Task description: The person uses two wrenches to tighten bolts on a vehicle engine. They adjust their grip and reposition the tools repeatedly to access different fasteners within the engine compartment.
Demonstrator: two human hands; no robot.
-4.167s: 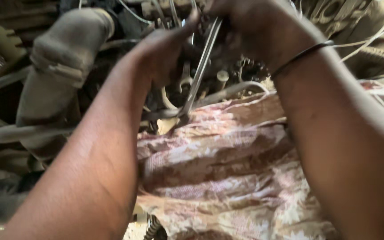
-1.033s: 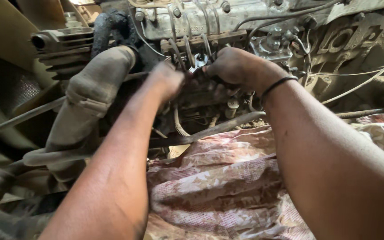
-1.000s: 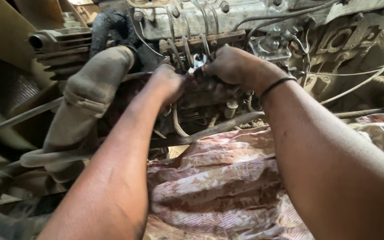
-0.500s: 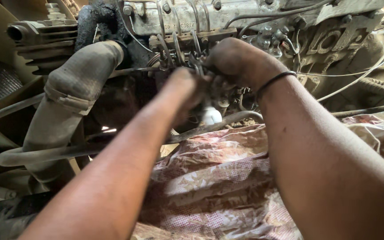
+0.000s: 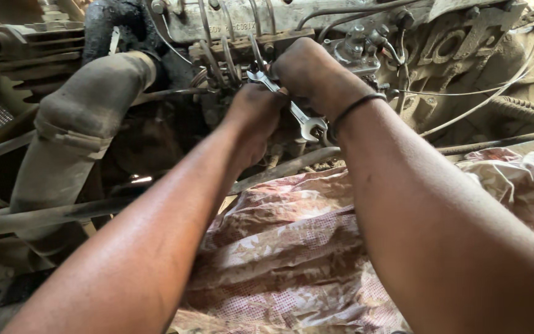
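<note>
Left hand (image 5: 256, 114) and right hand (image 5: 307, 71), both closed around a double-ended steel wrench (image 5: 285, 105), at thin metal pipes (image 5: 230, 59) above a patterned cloth (image 5: 292, 247).

Steel spanner (image 5: 292, 105), tilted (both ends open-jawed), gripped

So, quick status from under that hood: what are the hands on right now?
Both hands on one spanner: left hand at its middle, right hand over the upper end. Its top jaw sits among thin metal pipes. Big grey hose to the left, clear of the hands.
</note>
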